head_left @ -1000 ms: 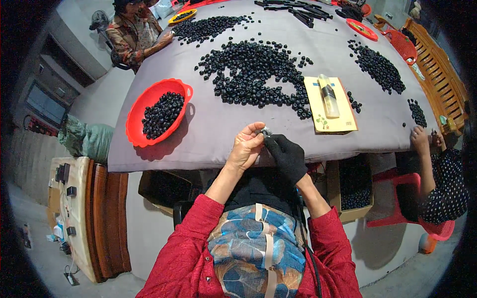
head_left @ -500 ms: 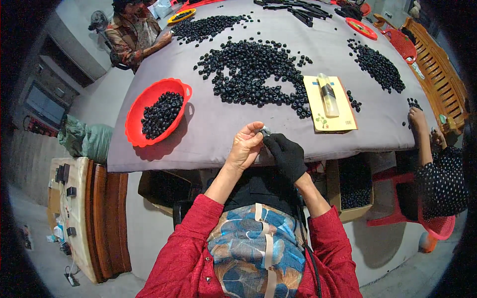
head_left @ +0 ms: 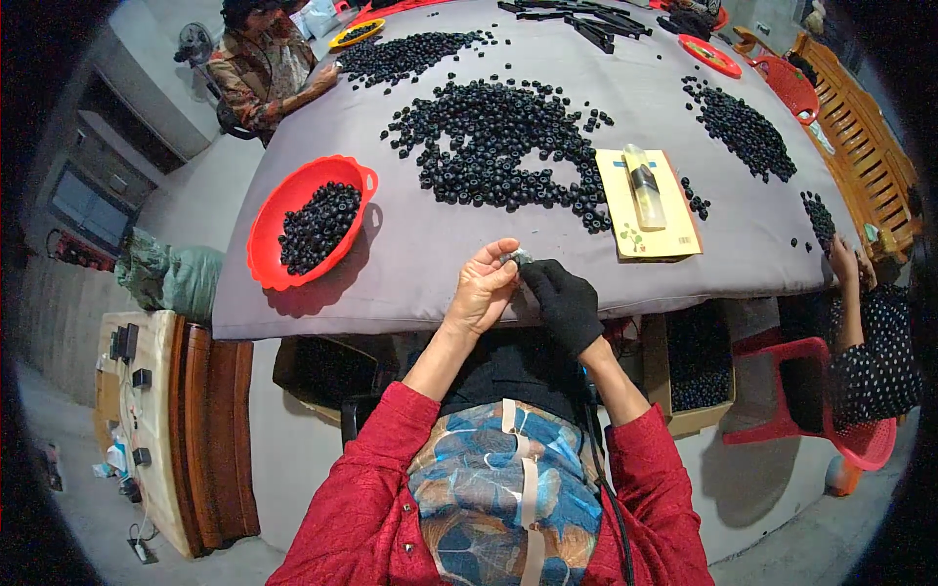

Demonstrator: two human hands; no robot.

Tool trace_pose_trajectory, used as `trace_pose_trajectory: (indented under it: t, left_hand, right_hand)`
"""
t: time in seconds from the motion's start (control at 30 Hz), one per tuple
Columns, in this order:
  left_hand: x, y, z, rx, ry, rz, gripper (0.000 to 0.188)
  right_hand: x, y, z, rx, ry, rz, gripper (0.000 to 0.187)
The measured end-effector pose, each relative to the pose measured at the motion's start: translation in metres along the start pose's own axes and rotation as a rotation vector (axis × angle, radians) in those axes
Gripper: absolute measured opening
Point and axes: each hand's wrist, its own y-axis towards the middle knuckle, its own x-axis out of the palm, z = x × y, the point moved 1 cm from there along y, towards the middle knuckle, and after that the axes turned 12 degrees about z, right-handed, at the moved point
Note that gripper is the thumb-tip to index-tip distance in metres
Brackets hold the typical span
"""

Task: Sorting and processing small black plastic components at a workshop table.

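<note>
Yellow booklet (head_left: pixel 681 210) near right hand (head_left: pixel 567 305)

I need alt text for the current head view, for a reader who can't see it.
A bare left hand pinches a small, unclear item where it meets the black-gloved right hand, over the near edge of a grey-covered table. Beyond lies a pile of small black pieces, with more in a red bowl to the left.

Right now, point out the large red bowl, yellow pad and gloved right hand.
Large red bowl (head_left: pixel 267 230), head view: left inner wall.
Yellow pad (head_left: pixel 679 211), head view: bare right part.
Gloved right hand (head_left: pixel 568 311), head view: back.
</note>
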Motion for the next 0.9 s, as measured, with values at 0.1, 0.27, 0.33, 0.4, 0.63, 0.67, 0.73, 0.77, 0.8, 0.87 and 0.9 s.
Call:
trace_pose_trajectory:
  t: [0.1, 0.27, 0.33, 0.4, 0.63, 0.67, 0.73, 0.77, 0.8, 0.87, 0.9]
  left_hand:
    - [0.001, 0.000, 0.000, -0.011, -0.025, -0.021, 0.029]
    - [0.003, 0.001, 0.000, -0.021, 0.003, -0.026, 0.028]
    - [0.004, -0.001, 0.001, -0.008, 0.021, -0.022, 0.028]
    - [0.004, -0.003, 0.001, -0.008, 0.032, -0.024, 0.027]
    - [0.007, -0.002, 0.004, -0.056, 0.033, -0.052, 0.027]
    - [0.008, -0.003, 0.005, -0.059, 0.043, -0.048, 0.027]
    - [0.008, -0.003, 0.004, -0.063, 0.051, -0.040, 0.026]
    - [0.007, -0.002, 0.004, -0.061, 0.049, -0.043, 0.026]
    - [0.007, -0.002, 0.004, -0.059, 0.048, -0.046, 0.026]
    - [0.006, -0.002, 0.004, -0.055, 0.045, -0.037, 0.026]
    - [0.006, -0.002, 0.003, -0.053, 0.043, -0.027, 0.026]
  right_hand:
    - [-0.002, 0.001, 0.000, 0.057, 0.115, 0.085, 0.034]
    - [-0.002, 0.008, 0.002, 0.062, -0.008, 0.032, 0.025]
    - [0.004, 0.006, 0.004, 0.043, -0.050, -0.005, 0.025]
    - [0.003, 0.008, 0.004, 0.025, -0.093, -0.044, 0.025]
    - [0.006, 0.004, 0.012, 0.001, 0.022, -0.008, 0.020]
    - [0.004, 0.005, 0.011, 0.024, 0.025, -0.024, 0.020]
    - [0.004, 0.004, 0.011, 0.048, 0.029, -0.044, 0.020]
    - [0.006, 0.004, 0.013, 0.012, 0.045, -0.004, 0.027]
    - [0.007, 0.004, 0.014, -0.025, 0.061, 0.036, 0.036]
    - [0.007, 0.004, 0.014, -0.043, 0.024, 0.029, 0.033]
    - [0.007, 0.004, 0.014, -0.061, -0.014, 0.023, 0.030]
